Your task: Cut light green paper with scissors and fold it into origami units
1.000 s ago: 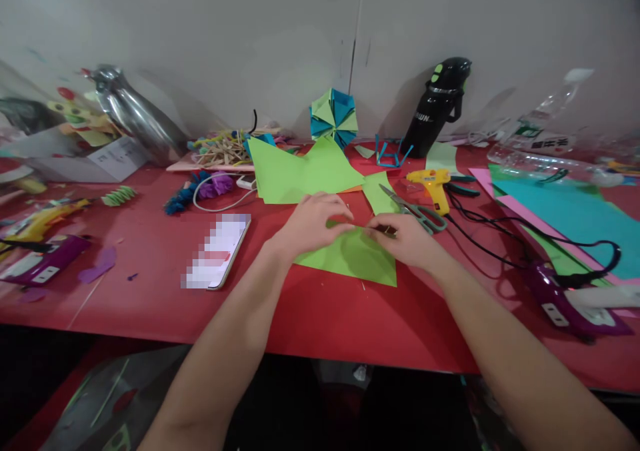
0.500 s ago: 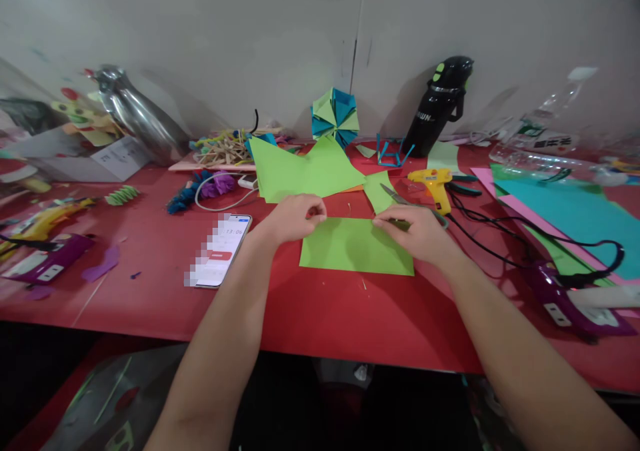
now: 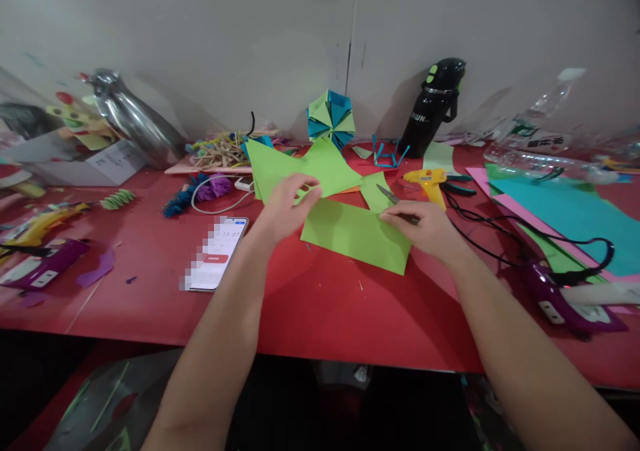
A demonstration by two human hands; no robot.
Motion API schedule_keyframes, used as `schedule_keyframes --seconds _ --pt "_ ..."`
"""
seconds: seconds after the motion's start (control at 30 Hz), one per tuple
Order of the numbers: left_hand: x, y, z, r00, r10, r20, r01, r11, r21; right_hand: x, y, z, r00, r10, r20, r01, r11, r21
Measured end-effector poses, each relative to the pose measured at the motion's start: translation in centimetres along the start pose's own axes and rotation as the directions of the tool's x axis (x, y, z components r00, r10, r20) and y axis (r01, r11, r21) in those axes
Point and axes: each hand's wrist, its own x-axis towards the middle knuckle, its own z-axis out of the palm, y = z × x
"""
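A rectangular sheet of green paper lies tilted in front of me, its right end lower than its left. My right hand pinches its far edge near the right corner between thumb and fingers. At the far left corner my left hand hovers with thumb and fingers apart, holding nothing that I can see. Behind the sheet is a larger piece of green paper, folded and standing up in peaks. Scissors lie just beyond my right hand, their handles partly hidden by it, over a smaller green piece.
A yellow glue gun with a black cord lies to the right, near coloured sheets. On the left is a phone. A black bottle, a steel jug and a blue-green paper ball stand along the wall.
The sheet has turned clockwise, its left end going up and away from me. My left hand has moved up and its fingers have spread. My right hand keeps its pinch on the edge.
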Motion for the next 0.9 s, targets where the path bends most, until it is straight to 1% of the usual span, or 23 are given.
schedule_keyframes --seconds 0.07,0.13,0.2,0.23,0.27,0.33,0.37,0.4,0.43,0.47,0.5,0.57,0.6,0.63,0.7,0.73,0.77,0.8,0.9 --pt "-0.4 1.8 0.8 0.993 0.1 0.068 -0.104 0.992 0.07 0.0 -0.3 0.5 0.999 -0.009 0.034 0.009 1.0 0.011" --pt "-0.8 2.8 1.3 0.978 0.133 0.163 -0.16 0.973 0.165 0.0 -0.6 1.1 0.999 -0.017 0.029 0.017 1.0 0.009" --pt "-1.1 3.1 1.4 0.969 0.117 0.217 -0.16 0.969 0.189 0.1 -0.8 1.5 0.999 -0.003 -0.044 0.004 1.0 0.025" --pt "-1.1 2.9 1.3 0.97 0.094 0.223 -0.134 0.976 0.17 0.2 -0.7 1.6 0.995 0.019 -0.093 -0.014 0.999 0.053" --pt "-1.0 2.7 1.1 0.977 0.06 0.207 -0.09 0.986 0.137 0.4 -0.7 1.6 0.988 0.055 -0.147 -0.041 0.994 0.1" --pt "-0.7 2.0 0.8 0.993 -0.032 0.113 0.027 0.999 0.04 0.7 -0.4 1.5 0.951 0.171 -0.258 -0.105 0.963 0.25" --pt "-0.5 1.7 0.6 0.995 -0.088 0.047 0.09 0.996 -0.027 0.8 -0.2 1.3 0.926 0.24 -0.291 -0.133 0.929 0.345" --pt "-0.3 1.5 0.6 0.989 -0.147 -0.006 0.145 0.984 -0.104 0.9 -0.1 1.2 0.904 0.311 -0.292 -0.16 0.882 0.444" --pt "-0.1 1.3 0.6 0.979 -0.201 -0.034 0.192 0.965 -0.181 1.0 0.0 1.1 0.889 0.375 -0.263 -0.187 0.822 0.538" --pt "0.0 1.3 0.7 0.969 -0.245 -0.03 0.229 0.939 -0.256 1.0 0.0 1.0 0.882 0.423 -0.207 -0.218 0.756 0.618" --pt "0.1 1.3 0.8 0.96 -0.279 0.001 0.264 0.91 -0.32 1.0 0.0 1.0 0.881 0.454 -0.132 -0.254 0.69 0.678" --pt "0.0 1.5 1.2 0.941 -0.32 0.112 0.337 0.85 -0.404 1.0 -0.1 1.3 0.887 0.463 0.008 -0.319 0.599 0.735" --pt "-0.1 1.8 1.4 0.927 -0.319 0.196 0.374 0.819 -0.435 0.9 -0.2 1.6 0.892 0.45 0.048 -0.334 0.582 0.742" --pt "-0.2 2.0 1.5 0.907 -0.297 0.3 0.41 0.787 -0.46 0.9 -0.2 1.8 0.899 0.432 0.067 -0.334 0.581 0.742" --pt "-0.5 2.4 1.7 0.837 -0.19 0.513 0.466 0.739 -0.486 0.7 -0.3 2.3 0.914 0.399 0.078 -0.323 0.597 0.734" --pt "-0.6 2.5 1.7 0.803 -0.136 0.58 0.478 0.728 -0.491 0.6 -0.3 2.5 0.915 0.395 0.085 -0.327 0.601 0.73" --pt "-0.7 2.5 1.9 0.786 -0.103 0.61 0.48 0.723 -0.497 0.5 -0.3 2.7 0.911 0.4 0.101 -0.343 0.598 0.725" --pt "-0.7 2.5 2.0 0.79 -0.099 0.605 0.476 0.72 -0.505 0.5 -0.3 2.8 0.905 0.403 0.132 -0.368 0.591 0.718" --pt "-0.7 2.2 2.9 0.843 -0.157 0.515 0.466 0.691 -0.553 0.3 -0.5 2.8 0.89 0.392 0.235 -0.435 0.571 0.696"
